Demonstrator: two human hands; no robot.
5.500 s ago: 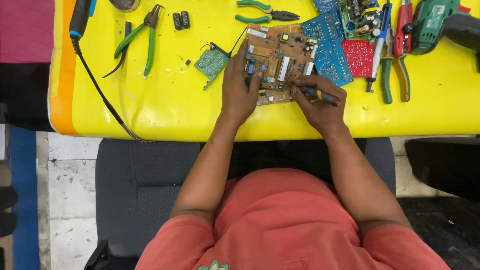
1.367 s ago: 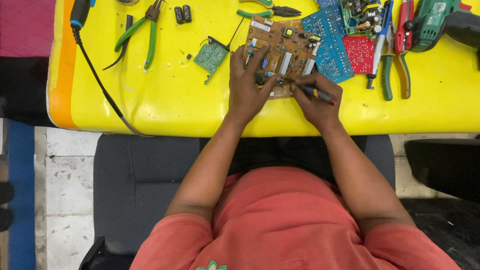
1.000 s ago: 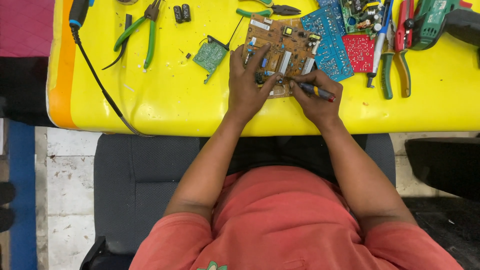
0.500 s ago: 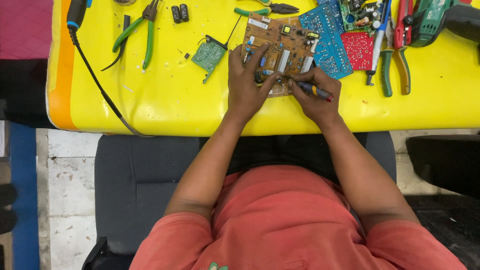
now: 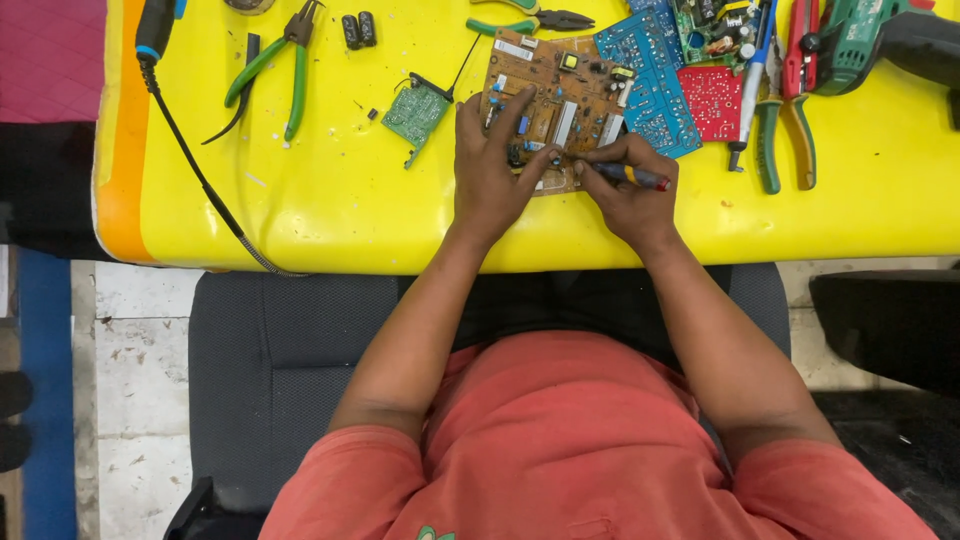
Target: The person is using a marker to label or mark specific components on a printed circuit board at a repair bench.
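The brown circuit board (image 5: 556, 100) lies flat on the yellow table (image 5: 330, 200) under your spread left hand (image 5: 492, 170), while at its 5 o'clock corner your right hand (image 5: 632, 190) pinches a small screwdriver (image 5: 628, 175), blue board (image 5: 645, 80) at 3 o'clock.

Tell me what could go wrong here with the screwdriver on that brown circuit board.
The screwdriver tip works right beside the left hand fingers, so a slip might jab them. The brown circuit board lies loose on the yellow table, pinned only by that hand, and could shift.
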